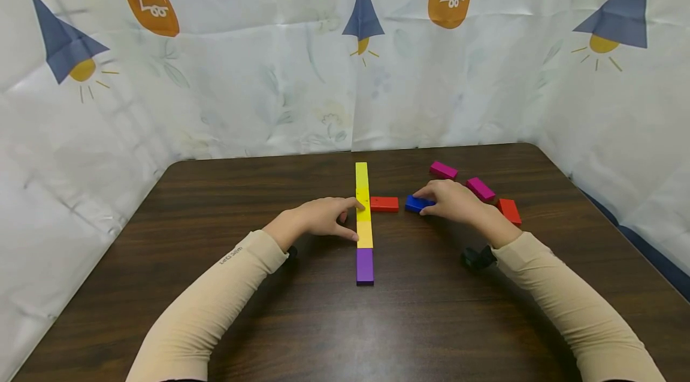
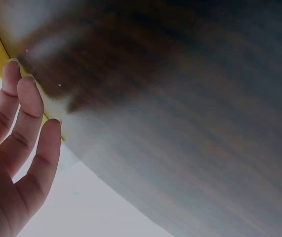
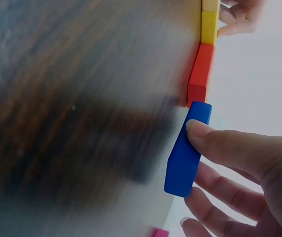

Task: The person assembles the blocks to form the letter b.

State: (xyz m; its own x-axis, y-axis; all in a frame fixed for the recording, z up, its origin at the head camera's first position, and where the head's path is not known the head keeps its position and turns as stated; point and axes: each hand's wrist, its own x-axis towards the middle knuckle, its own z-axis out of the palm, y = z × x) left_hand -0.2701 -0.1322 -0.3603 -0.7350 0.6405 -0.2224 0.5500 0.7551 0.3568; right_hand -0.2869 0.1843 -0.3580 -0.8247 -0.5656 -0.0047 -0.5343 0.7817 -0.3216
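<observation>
My right hand (image 1: 455, 202) pinches a blue block (image 3: 186, 153) between thumb and fingers. In the head view a small gap separates it from the end of a red block (image 1: 384, 204); whether it touches the table I cannot tell. That red block meets the side of a straight row made of yellow blocks (image 1: 362, 176), a paler yellow block (image 1: 364, 235) and a purple block (image 1: 365, 266) at the near end. At the row's left side is my left hand (image 1: 323, 216), its index fingertip on a yellow block and its thumb at the paler one. Its fingers look relaxed in the left wrist view.
Two magenta blocks (image 1: 444, 170) and another red block (image 1: 509, 211) lie loose on the dark wooden table (image 1: 259, 190), behind and right of the right hand. A white curtain (image 1: 226, 88) printed with lamps hangs past the table's far edge.
</observation>
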